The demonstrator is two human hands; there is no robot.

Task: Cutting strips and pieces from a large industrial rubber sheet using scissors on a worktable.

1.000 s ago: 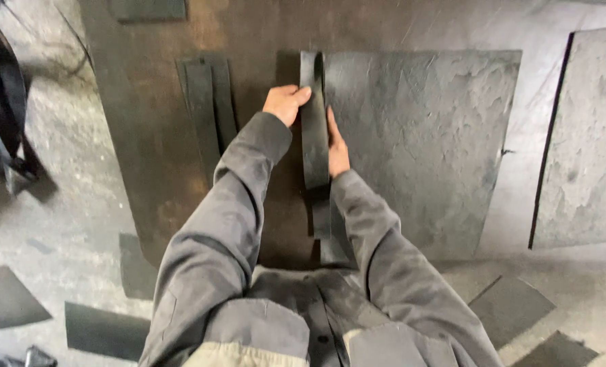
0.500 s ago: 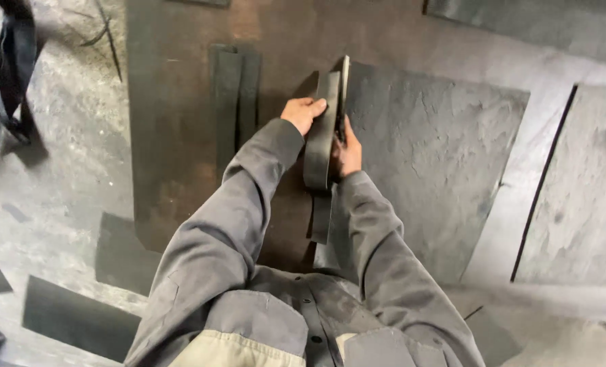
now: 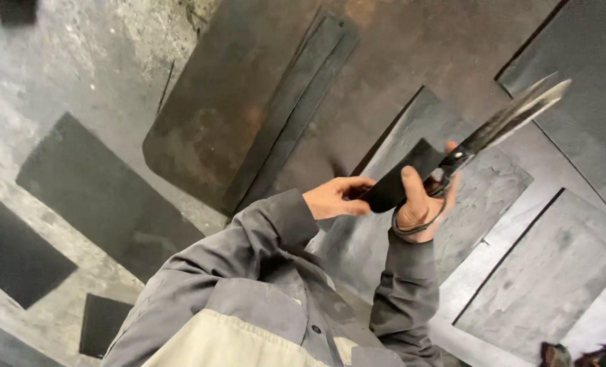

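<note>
The right hand (image 3: 422, 204) holds large shears (image 3: 500, 129) with the blades pointing up and away, fingers wrapped shut around the handles, while the left hand (image 3: 337, 197) pinches one end of a dark rubber strip (image 3: 401, 178), apparently to keep it taut at the blades. Below the shears lie grey sheets (image 3: 548, 285) on the floor; left of the shears, two long strips (image 3: 296, 102) rest on a rusty plate (image 3: 208, 129). Nothing stands between shears and strip.

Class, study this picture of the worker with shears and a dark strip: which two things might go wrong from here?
1. The left hand pinches the dark rubber strip right beside the large shears held in the right hand; a slip might cut fingers.
2. Loose dark sheets lie scattered on the floor, a likely trip hazard.
</note>
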